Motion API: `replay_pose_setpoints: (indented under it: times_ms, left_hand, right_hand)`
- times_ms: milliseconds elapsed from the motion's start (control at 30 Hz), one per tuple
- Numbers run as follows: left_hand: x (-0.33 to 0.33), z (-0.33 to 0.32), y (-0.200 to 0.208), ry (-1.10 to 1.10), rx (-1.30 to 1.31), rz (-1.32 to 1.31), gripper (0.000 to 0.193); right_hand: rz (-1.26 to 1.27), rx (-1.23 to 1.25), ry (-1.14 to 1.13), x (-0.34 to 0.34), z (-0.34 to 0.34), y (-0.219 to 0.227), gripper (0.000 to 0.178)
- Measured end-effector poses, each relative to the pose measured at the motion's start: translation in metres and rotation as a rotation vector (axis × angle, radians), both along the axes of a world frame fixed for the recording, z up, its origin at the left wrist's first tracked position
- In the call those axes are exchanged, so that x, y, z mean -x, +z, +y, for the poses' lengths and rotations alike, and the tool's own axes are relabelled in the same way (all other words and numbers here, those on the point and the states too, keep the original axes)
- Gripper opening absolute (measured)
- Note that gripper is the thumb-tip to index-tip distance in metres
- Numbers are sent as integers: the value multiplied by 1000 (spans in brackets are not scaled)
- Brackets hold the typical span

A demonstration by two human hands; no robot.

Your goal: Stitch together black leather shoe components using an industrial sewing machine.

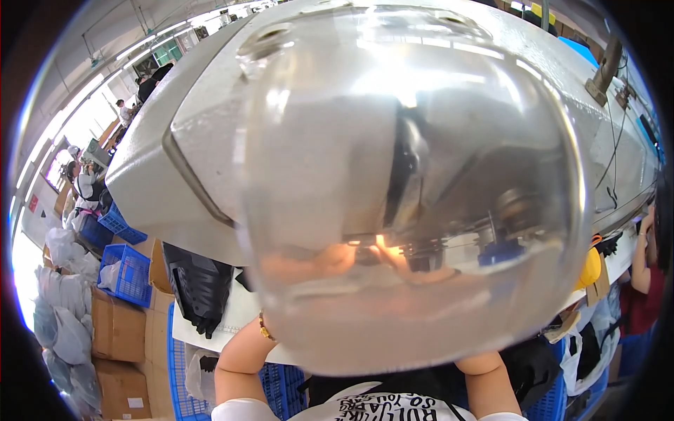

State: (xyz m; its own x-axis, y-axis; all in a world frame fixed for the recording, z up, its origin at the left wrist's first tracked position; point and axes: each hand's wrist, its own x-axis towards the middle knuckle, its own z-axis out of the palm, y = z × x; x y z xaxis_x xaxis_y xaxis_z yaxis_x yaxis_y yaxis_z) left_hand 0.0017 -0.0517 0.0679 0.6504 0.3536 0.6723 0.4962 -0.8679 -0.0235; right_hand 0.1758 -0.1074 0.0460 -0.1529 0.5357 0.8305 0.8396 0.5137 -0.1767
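A clear plastic shield (421, 309) fills the middle of the view, close up, and blurs what lies behind it. Through it I make out my left hand (326, 259) and my right hand (404, 266), side by side near dark metal parts (425, 252) of a machine. Their fingers are smeared, so I cannot tell whether they hold anything. The large pale grey machine body (203, 133) rises behind the shield. My left forearm, with a gold-coloured bracelet (265, 326) at the wrist, and my right forearm enter from below.
Left of the machine, a black ribbed piece (200, 288) hangs at the white table edge (210, 333). Blue crates (126, 274), cardboard boxes (119, 326) and plastic bags (67, 302) stand farther left. A person in a dark red top (642, 302) is at the right; others work far left.
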Motion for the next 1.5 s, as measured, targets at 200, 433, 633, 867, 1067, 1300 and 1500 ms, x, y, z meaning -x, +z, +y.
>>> replay_pose_setpoints:
  times_ms: [200, 433, 633, 867, 1067, 1300, 1500]
  left_hand:
    - [2, -8, -2, 32, 158, 54, 1]
    - [5, 0, -15, -11, 173, -123, 6]
    - [-3, -10, 2, 42, 145, -64, 4]
    - [-8, -15, 3, 53, 124, -42, 6]
    - [13, -5, -7, -80, 209, -1, 15]
    - [79, 29, -23, -17, 94, 172, 28]
    - [45, 14, -22, -89, 73, 133, 29]
  right_hand:
    - [-152, 172, -76, -3, -8, -40, 14]
    - [-5, 153, -1, 1, -4, -32, 17]
    - [-143, 115, -25, -5, -5, -39, 22]
    - [-115, 101, 33, -1, -6, -35, 24]
    - [-87, 85, 86, 8, -11, -23, 25]
    - [-49, 55, 113, 14, -14, -10, 27]
    - [-1, 196, 92, 8, -12, -38, 31]
